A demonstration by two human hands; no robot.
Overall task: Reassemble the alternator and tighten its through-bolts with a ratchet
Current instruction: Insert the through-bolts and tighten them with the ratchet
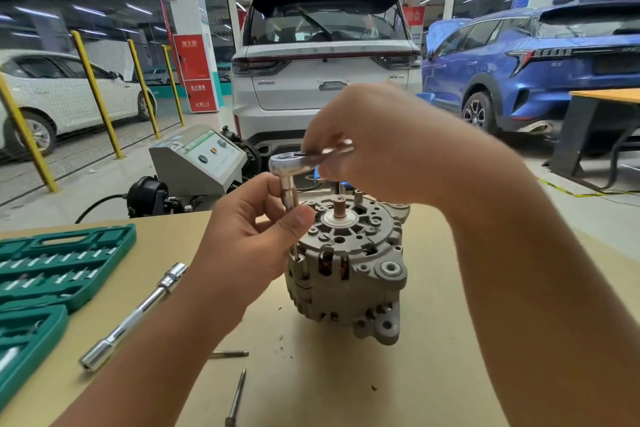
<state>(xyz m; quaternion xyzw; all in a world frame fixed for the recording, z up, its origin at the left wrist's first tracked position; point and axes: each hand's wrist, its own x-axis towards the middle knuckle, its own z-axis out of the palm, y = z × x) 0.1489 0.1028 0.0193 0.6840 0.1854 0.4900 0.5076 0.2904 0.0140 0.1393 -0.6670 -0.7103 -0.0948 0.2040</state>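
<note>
Since the alternator (346, 263) standing on end on the surface (433, 374) looks like heavy, rigid cast metal, it should stay put while the right hand (374, 146) grips the ratchet (298, 160) handle and the left hand (252, 236) pinches its slim extension (289, 194), likely the slippery bit.

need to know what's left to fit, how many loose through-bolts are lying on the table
2. One bolt lies flat near the left forearm, in front of the alternator. The other bolt lies closer to the camera, head towards the near edge. The arms may hide more.
</note>
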